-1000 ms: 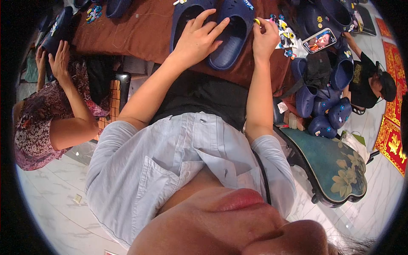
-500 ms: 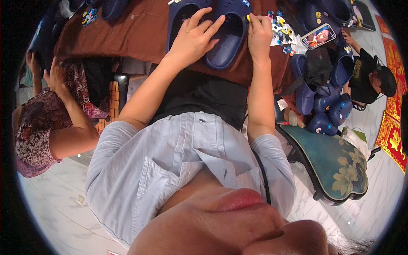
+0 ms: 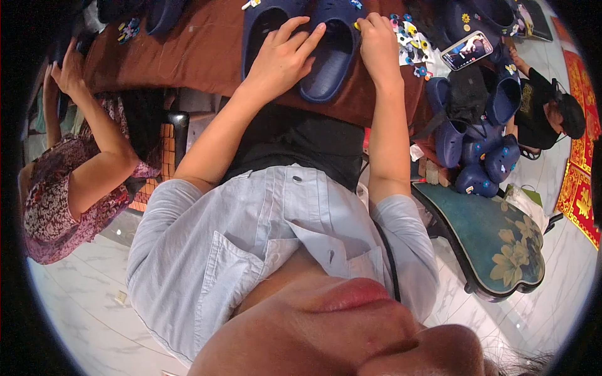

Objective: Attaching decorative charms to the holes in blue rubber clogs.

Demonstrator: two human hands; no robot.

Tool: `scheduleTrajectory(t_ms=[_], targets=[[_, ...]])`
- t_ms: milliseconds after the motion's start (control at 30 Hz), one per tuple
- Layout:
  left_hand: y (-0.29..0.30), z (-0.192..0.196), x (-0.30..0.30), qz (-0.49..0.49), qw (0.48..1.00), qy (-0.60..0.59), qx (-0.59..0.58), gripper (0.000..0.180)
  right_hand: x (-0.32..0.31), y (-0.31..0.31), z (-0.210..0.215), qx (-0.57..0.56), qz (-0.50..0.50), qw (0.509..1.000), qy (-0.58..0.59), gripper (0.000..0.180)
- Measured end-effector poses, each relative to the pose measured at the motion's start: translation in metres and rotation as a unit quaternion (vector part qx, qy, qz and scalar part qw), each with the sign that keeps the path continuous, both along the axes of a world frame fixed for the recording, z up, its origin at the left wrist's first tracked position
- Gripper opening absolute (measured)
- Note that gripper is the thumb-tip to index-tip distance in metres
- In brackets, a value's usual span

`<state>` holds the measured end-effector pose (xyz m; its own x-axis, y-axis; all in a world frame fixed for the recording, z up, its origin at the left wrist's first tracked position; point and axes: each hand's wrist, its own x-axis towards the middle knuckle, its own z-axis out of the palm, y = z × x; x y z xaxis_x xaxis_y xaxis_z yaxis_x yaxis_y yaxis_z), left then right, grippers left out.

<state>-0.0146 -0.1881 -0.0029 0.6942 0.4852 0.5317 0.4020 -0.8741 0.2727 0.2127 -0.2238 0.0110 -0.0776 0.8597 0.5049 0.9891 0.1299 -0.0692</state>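
Note:
A pair of navy-blue clogs lies on the brown cloth at the top of the view, a left clog [image 3: 254, 37] and a right clog [image 3: 329, 72], with small charms at their far ends. My left hand [image 3: 285, 57] rests over the inner edges of both, its fingers spread apart. At the outer side of the right clog, my right hand [image 3: 379, 49] is closed in a pinch. A small yellow charm [image 3: 357, 25] shows at its fingertips; the rest of it is hidden. Right beside this hand, many colourful charms [image 3: 411, 41] lie on a white sheet.
A lit phone [image 3: 467, 50] lies beyond the charms. More blue clogs [image 3: 480, 153] are piled at the right, above a green flowered stool seat [image 3: 483, 232]. One person [image 3: 94, 156] sits at the left, and another in a black cap [image 3: 567, 116] is at the far right.
My right hand has turned slightly, its fingers curling more around the yellow charm by the right clog. My left hand keeps its pose. The person at the left has raised an arm.

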Motion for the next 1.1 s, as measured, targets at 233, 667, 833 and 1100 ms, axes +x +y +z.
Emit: scheduleTrajectory(t_ms=[233, 667, 833, 1100], targets=[[0.001, -0.001, 0.001, -0.006, 1.0, -0.01, 0.002, 0.077, -0.007, -0.002, 0.0, -0.027, -0.021, 0.999, -0.018, 0.012], [0.003, -0.004, 0.001, -0.012, 1.0, -0.018, 0.0, 0.074, 0.013, -0.007, -0.021, -0.028, -0.012, 0.994, 0.103, 0.03], [0.003, -0.001, 0.002, -0.013, 1.0, -0.016, 0.009, 0.074, 0.021, -0.011, -0.015, -0.044, -0.009, 0.963, 0.267, 0.025], [0.0, -0.002, 0.0, -0.01, 1.0, -0.012, 0.008, 0.074, 0.014, -0.006, -0.024, 0.021, -0.058, 0.928, 0.368, 0.017]])
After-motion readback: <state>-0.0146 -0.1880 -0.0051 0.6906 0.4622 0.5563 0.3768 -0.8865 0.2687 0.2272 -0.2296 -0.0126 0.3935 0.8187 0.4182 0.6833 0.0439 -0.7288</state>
